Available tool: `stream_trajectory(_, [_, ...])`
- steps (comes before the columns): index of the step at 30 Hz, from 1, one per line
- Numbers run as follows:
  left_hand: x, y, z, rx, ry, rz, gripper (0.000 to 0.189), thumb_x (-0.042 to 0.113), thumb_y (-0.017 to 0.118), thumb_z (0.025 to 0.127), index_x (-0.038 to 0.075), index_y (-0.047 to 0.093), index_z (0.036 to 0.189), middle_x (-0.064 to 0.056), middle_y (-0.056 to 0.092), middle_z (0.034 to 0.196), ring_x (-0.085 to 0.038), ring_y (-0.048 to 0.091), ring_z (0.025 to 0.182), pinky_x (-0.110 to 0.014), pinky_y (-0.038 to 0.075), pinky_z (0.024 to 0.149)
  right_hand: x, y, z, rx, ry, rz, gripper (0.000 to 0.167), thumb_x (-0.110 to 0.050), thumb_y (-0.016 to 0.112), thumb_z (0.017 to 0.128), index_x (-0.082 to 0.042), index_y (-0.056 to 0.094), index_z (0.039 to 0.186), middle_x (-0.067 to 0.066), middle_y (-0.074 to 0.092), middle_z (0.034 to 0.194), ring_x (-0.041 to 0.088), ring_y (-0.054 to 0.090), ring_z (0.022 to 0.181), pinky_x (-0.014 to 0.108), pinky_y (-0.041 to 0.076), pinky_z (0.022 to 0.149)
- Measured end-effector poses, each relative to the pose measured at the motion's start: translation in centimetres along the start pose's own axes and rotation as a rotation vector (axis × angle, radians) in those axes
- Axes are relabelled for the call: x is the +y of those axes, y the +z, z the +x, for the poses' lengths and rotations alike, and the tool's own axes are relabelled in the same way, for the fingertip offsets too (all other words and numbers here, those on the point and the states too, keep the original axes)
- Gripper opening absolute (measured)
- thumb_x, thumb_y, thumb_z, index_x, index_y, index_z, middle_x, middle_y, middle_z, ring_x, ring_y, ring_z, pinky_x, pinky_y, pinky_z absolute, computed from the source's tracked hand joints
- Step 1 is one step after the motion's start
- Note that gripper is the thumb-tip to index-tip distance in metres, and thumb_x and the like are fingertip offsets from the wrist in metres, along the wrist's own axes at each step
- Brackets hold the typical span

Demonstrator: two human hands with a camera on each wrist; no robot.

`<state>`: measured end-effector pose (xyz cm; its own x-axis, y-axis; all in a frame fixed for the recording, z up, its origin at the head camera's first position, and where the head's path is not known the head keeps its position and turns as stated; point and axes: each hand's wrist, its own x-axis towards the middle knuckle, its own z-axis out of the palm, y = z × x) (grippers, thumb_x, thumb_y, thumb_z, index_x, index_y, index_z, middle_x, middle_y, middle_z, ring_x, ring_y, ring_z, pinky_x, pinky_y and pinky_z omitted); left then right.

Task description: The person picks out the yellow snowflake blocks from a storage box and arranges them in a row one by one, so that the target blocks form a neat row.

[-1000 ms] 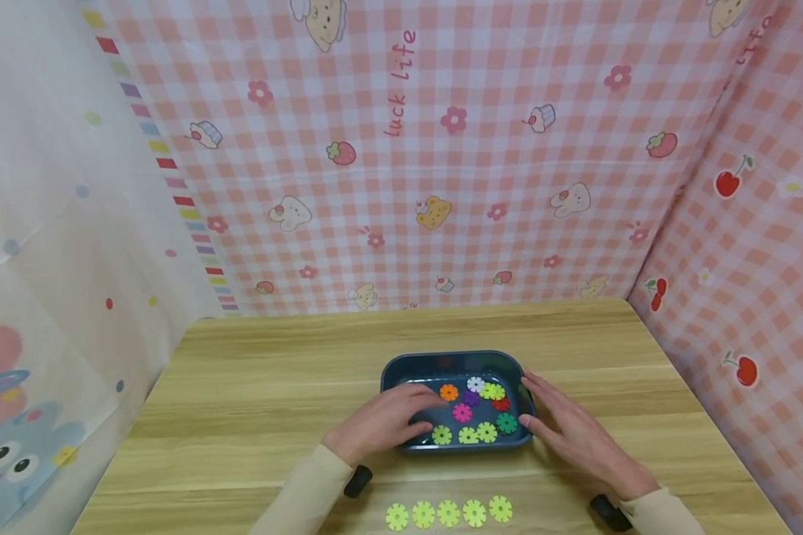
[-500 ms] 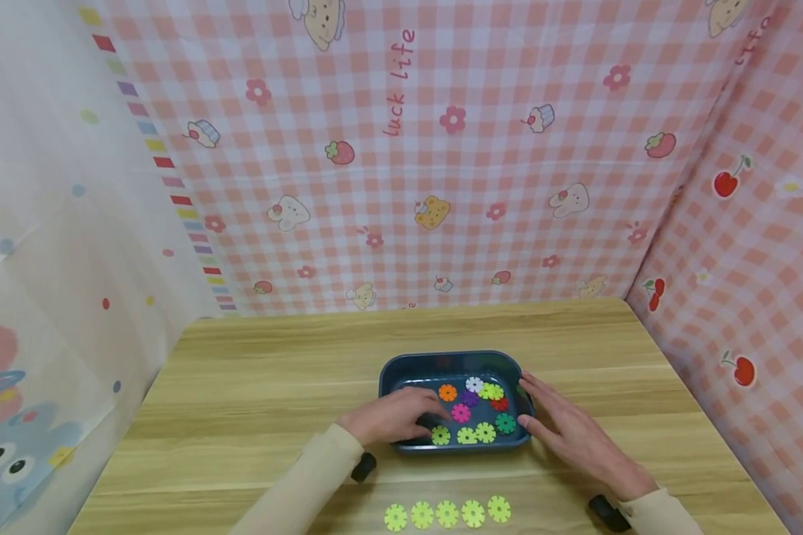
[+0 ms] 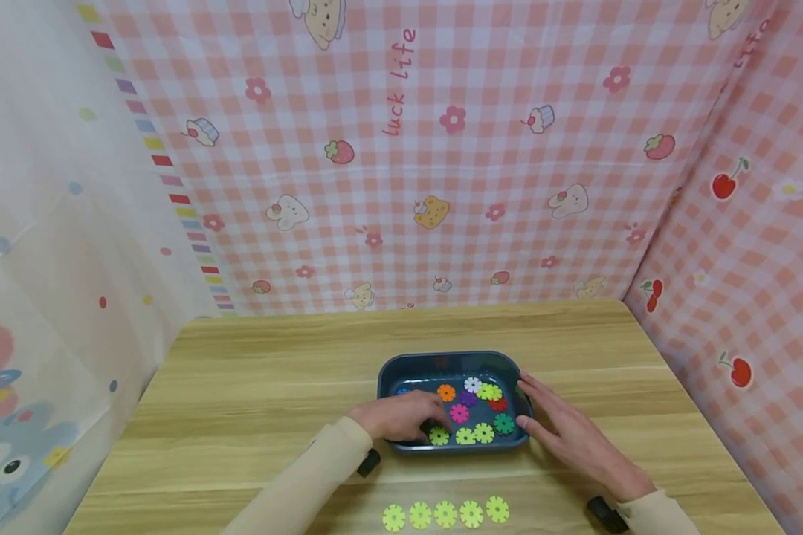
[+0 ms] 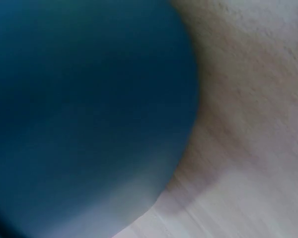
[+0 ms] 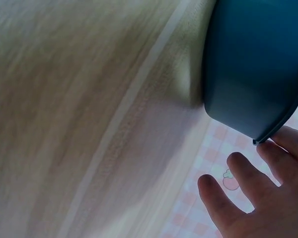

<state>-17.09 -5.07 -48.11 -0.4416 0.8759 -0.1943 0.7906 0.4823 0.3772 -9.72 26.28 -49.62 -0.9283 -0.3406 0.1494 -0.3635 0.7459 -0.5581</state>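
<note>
A dark blue tray [image 3: 435, 362] stands on the table with flower-shaped plastic discs in several colours. My left hand [image 3: 401, 416] reaches over the tray's left side with fingers bent down. Its thumb and fingertips are around a yellow-green disc [image 3: 439, 436] near the front wall, with a gap showing between them. My right hand [image 3: 578, 438] rests against the tray's right end, fingers mostly straight and spread, fingertips at the rim. In the right wrist view those fingers [image 5: 246, 178] touch the tray's edge [image 5: 256, 135]. The left wrist view shows only the tray's outer wall [image 4: 89, 124] and table.
Several yellow-green discs [image 3: 445, 513] lie in a row on the wooden table [image 3: 274, 386] in front of the tray. Orange [image 3: 446, 392], pink [image 3: 459, 413] and green [image 3: 504, 423] discs lie inside it. Patterned cloth [image 3: 401, 171] hangs behind and at both sides.
My left hand has moved rightward and down into the tray, its fingertips now at the yellow-green disc. A blue disc shows behind it. My right hand has stayed at the tray's end.
</note>
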Motion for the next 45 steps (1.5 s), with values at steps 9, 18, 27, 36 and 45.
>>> stream_trajectory(9, [0.0, 0.0, 0.4, 0.000, -0.011, -0.002, 0.034, 0.009, 0.081, 0.090, 0.018, 0.076, 0.122, 0.009, 0.067, 0.122, -0.003, 0.058, 0.117, -0.017, 0.045, 0.105, -0.1, 0.0, 0.1, -0.005, 0.013, 0.009, 0.062, -0.033, 0.062, 0.106, -0.006, 0.042, 0.158, 0.014, 0.033, 0.167, 0.042, 0.037, 0.148, 0.068, 0.037, 0.112])
stream_trajectory(18, [0.2, 0.1, 0.4, -0.004, -0.041, 0.033, 0.029, 0.012, 0.082, 0.090, 0.020, 0.075, 0.117, 0.010, 0.064, 0.116, -0.001, 0.057, 0.106, -0.016, 0.047, 0.098, 0.0, 0.0, 0.2, -0.032, 0.059, 0.042, 0.064, -0.036, 0.061, 0.106, -0.006, 0.040, 0.159, 0.013, 0.031, 0.168, 0.042, 0.034, 0.150, 0.068, 0.035, 0.113])
stream_trajectory(27, [0.2, 0.3, 0.6, 0.003, -0.069, 0.050, 0.026, 0.020, 0.080, 0.093, 0.018, 0.074, 0.119, 0.009, 0.064, 0.114, -0.001, 0.057, 0.101, -0.015, 0.048, 0.093, 0.0, 0.0, 0.1, -0.029, 0.059, 0.041, 0.064, -0.035, 0.062, 0.106, -0.007, 0.041, 0.159, 0.012, 0.031, 0.168, 0.042, 0.035, 0.149, 0.068, 0.035, 0.113])
stream_trajectory(36, [0.2, -0.1, -0.1, 0.064, -0.078, 0.046, 0.033, 0.023, 0.077, 0.096, 0.018, 0.073, 0.129, 0.006, 0.066, 0.128, -0.005, 0.060, 0.118, -0.020, 0.047, 0.105, -0.2, -0.1, 0.1, -0.036, 0.068, 0.045, 0.064, -0.037, 0.061, 0.106, -0.007, 0.041, 0.159, 0.013, 0.031, 0.168, 0.042, 0.035, 0.149, 0.068, 0.035, 0.113])
stream_trajectory(45, [0.8, -0.8, -1.6, 0.151, -0.108, 0.016, 0.033, 0.028, 0.076, 0.097, 0.021, 0.074, 0.129, 0.007, 0.064, 0.124, -0.006, 0.059, 0.112, -0.024, 0.048, 0.106, -0.3, -0.1, 0.1, -0.033, 0.061, 0.040, 0.065, -0.037, 0.061, 0.106, -0.006, 0.041, 0.159, 0.016, 0.031, 0.167, 0.045, 0.035, 0.148, 0.070, 0.035, 0.112])
